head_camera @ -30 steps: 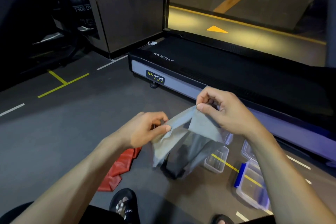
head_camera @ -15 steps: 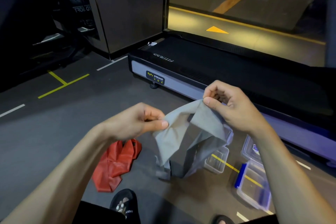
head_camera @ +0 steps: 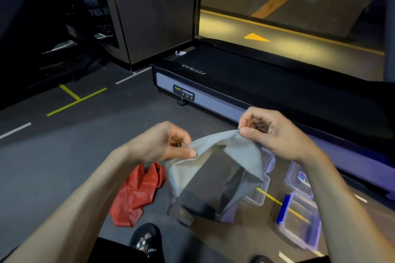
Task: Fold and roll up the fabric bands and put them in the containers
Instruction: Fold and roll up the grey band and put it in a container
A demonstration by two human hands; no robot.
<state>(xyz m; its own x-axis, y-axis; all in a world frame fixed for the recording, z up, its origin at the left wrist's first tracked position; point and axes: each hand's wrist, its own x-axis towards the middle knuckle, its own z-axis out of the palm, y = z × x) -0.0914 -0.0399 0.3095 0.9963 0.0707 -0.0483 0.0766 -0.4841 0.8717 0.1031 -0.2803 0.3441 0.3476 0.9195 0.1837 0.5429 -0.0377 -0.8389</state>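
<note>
hands (head_camera: 162,143) (head_camera: 271,132) pinching grey band (head_camera: 241,156) above red band (head_camera: 136,194), containers (head_camera: 299,220)

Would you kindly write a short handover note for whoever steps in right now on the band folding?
Left hand: pinches one end of the grey band.
Right hand: pinches the other end; the band hangs between them, unfolded, above the floor.
Red band: crumpled on the floor, untouched.
Clear containers stand open on the floor at right, with no band visible inside.
Done: nothing stowed.
Left: fold, roll and stow both bands.
</note>
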